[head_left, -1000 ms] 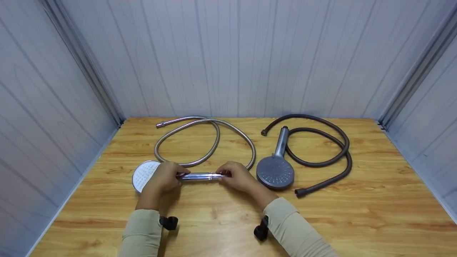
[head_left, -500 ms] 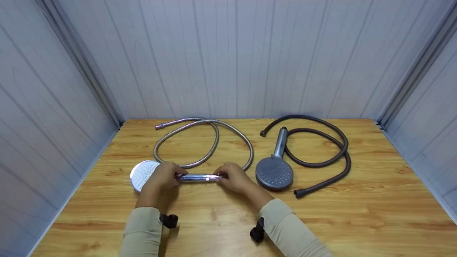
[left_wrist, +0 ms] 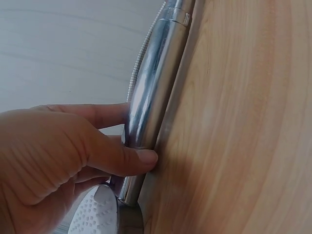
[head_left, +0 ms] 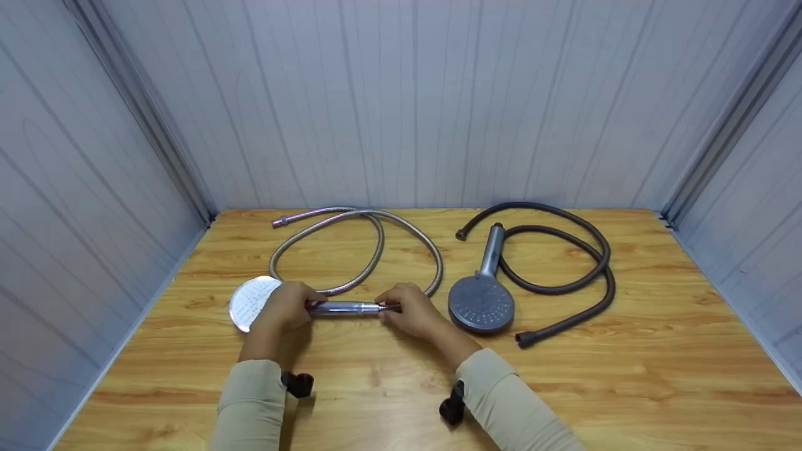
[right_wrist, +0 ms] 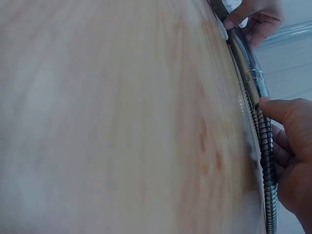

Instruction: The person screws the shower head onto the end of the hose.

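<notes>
My left hand (head_left: pixel 287 308) grips the handle of a chrome shower head (left_wrist: pixel 151 92), its thumb lying across the handle close to the white spray face (head_left: pixel 252 302). At the handle's other end, my right hand (head_left: pixel 410 310) pinches the end of a silver metal hose (right_wrist: pixel 267 151). In the right wrist view the hose end meets the handle in line, with the thumb at the joint. Whether the thread is engaged is hidden by the fingers. Beyond the hands, the silver hose loops back over the table to a loose end fitting (head_left: pixel 280 222).
A grey shower head (head_left: pixel 481 303) lies just right of my right hand, handle pointing away. A dark grey hose (head_left: pixel 557 289) is coiled beside it. The wooden table (head_left: pixel 658 376) is bounded by pale panel walls (head_left: pixel 413 113) at the back and sides.
Both hands keep their holds near the same place. The spray face has tilted up slightly, and the right fingers have shifted a little at the joint of handle and hose.
</notes>
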Demonstrator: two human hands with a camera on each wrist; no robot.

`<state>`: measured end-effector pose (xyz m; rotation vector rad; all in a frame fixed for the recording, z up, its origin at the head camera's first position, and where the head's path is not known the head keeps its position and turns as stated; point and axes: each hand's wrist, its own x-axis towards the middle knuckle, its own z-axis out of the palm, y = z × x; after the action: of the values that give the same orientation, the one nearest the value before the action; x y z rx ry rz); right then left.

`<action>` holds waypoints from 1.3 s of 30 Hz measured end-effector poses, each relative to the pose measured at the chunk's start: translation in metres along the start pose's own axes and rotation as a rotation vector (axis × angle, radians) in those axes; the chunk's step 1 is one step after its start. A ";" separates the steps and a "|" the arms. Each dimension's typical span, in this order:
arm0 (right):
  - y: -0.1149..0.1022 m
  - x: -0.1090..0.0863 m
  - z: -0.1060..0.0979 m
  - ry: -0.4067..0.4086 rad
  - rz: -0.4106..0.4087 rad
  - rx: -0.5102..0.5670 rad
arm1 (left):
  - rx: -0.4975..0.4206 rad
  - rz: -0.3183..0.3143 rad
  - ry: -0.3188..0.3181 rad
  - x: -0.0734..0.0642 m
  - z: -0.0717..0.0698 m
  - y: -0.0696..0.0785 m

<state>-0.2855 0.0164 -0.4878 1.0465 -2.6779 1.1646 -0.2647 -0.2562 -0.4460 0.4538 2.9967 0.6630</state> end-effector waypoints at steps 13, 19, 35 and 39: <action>0.002 -0.006 -0.007 0.110 0.009 0.035 | 0.007 -0.098 -0.009 0.002 0.004 -0.001; 0.003 -0.008 -0.012 0.127 0.038 0.074 | -0.058 -0.128 -0.010 0.000 0.002 0.001; -0.001 -0.016 -0.021 0.145 0.045 0.153 | -0.232 -0.141 0.039 -0.005 -0.008 0.017; -0.003 -0.019 -0.023 0.138 0.037 0.177 | -0.266 -0.069 0.112 -0.008 -0.005 0.018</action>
<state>-0.2739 0.0408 -0.4754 0.9023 -2.5375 1.4465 -0.2521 -0.2449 -0.4336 0.3054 2.9453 1.0954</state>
